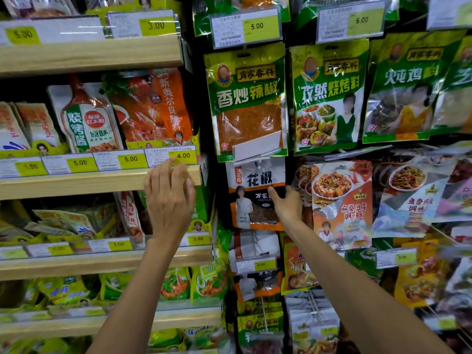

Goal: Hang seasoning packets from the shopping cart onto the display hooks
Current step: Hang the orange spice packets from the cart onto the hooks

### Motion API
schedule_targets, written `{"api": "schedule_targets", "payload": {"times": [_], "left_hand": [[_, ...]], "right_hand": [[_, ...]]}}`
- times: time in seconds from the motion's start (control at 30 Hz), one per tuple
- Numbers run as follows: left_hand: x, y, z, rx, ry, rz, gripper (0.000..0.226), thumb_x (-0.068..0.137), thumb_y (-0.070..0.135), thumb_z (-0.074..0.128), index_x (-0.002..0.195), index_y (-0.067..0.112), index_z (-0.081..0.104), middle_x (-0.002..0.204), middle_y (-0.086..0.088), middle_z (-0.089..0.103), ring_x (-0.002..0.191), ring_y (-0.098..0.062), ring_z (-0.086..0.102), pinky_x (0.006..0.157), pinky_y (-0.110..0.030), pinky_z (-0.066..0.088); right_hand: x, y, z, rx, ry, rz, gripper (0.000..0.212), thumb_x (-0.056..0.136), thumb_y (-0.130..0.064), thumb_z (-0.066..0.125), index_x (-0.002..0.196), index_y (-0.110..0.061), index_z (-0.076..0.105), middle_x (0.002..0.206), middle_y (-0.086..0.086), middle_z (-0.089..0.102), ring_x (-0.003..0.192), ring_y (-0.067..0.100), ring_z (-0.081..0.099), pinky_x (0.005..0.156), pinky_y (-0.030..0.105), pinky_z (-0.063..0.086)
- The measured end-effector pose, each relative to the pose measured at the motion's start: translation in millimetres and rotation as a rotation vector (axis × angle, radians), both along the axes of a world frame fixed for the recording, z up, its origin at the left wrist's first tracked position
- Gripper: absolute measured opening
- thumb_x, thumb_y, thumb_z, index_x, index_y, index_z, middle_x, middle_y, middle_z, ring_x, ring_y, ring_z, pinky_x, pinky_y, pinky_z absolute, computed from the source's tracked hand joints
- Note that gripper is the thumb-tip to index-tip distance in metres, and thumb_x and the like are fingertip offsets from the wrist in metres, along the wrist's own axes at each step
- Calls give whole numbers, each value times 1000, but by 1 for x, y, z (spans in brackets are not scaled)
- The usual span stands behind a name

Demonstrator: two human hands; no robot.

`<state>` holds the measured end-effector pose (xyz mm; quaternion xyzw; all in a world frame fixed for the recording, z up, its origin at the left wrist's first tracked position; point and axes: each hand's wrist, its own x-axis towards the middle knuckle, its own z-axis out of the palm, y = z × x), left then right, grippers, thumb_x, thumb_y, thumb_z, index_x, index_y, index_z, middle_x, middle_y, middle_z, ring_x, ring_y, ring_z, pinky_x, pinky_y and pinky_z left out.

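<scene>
A white, black and orange seasoning packet hangs on the display wall under a clear price flap. My right hand grips its right edge, thumb across the front and fingers hidden behind it. My left hand is raised in front of the wooden shelf edge, fingers loosely spread and holding nothing. The hook that carries the packet is hidden behind the flap. The shopping cart is out of view.
Green seasoning packets hang in rows above, more packets to the right and below. Wooden shelves with yellow price tags and stacked pouches fill the left side.
</scene>
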<state>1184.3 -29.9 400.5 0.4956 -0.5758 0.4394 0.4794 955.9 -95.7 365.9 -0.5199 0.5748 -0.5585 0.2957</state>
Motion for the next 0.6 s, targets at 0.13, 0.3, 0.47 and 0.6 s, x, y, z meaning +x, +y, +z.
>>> {"api": "schedule_targets", "payload": {"times": [0.13, 0.3, 0.47, 0.6], "left_hand": [[-19, 11, -4, -80, -31, -63, 25, 94, 6, 46, 115, -2, 57, 120, -22, 59, 113, -32, 46, 102, -43, 35], [-87, 23, -39, 41, -25, -299, 23, 93, 4, 48, 108, -5, 62, 109, -21, 64, 106, -31, 53, 95, -41, 41], [-190, 40, -97, 558, 235, -603, 21, 98, 12, 45, 106, 3, 63, 92, -12, 65, 82, -26, 61, 70, -25, 41], [-292, 62, -155, 1019, 419, -762, 22, 101, 22, 40, 104, 12, 60, 64, -5, 53, 49, -16, 42, 49, -30, 30]], "right_hand": [[-8, 39, -5, -101, 67, -27, 43, 95, -22, 58, 132, -2, 47, 131, 13, 56, 124, 26, 51, 103, 37, 42], [-61, 99, -35, -161, 71, 3, 28, 99, -22, 50, 125, -12, 55, 113, -2, 59, 103, 11, 56, 92, 24, 47], [-165, 156, -98, -44, 180, -164, 23, 100, -26, 48, 107, -14, 65, 86, 1, 67, 70, 4, 59, 58, 17, 44], [-254, 218, -159, 165, 134, -308, 25, 100, -25, 48, 93, -10, 66, 79, -2, 67, 69, 2, 60, 65, 22, 47]]}}
